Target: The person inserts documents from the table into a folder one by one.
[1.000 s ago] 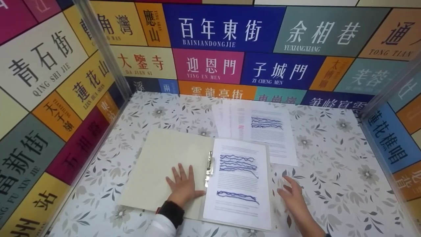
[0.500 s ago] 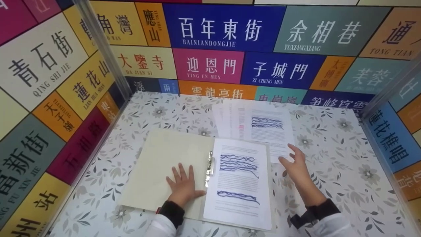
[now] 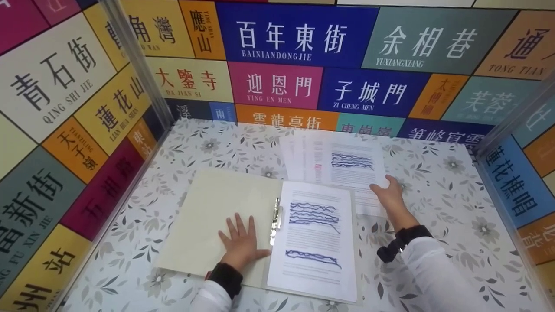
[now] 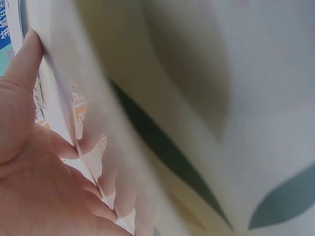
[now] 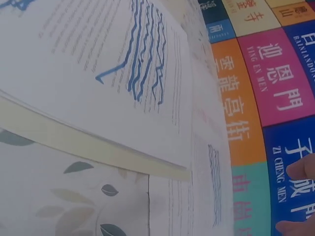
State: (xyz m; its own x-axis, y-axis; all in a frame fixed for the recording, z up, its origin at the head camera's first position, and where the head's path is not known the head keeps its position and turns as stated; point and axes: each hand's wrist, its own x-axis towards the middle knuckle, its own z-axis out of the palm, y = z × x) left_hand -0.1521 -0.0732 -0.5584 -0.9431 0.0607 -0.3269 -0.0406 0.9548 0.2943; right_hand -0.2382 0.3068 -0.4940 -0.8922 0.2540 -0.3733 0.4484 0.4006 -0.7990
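Taking the loose sheets (image 3: 347,173) near the back edge of the desk (image 3: 438,199) seems the step; the right hand (image 3: 391,197), fingers parted, grips nothing at their right side, contact unclear; the left hand (image 3: 240,246) lies splayed on the folder (image 3: 204,208); next likely needs a pinch.

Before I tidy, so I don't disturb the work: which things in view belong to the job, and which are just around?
Seemingly part of the job:
open folder, under the left grip
its metal clip
marked page in it
loose sheets, by the right grip

Just around:
patterned tabletop
sign-covered wall
black wristbands
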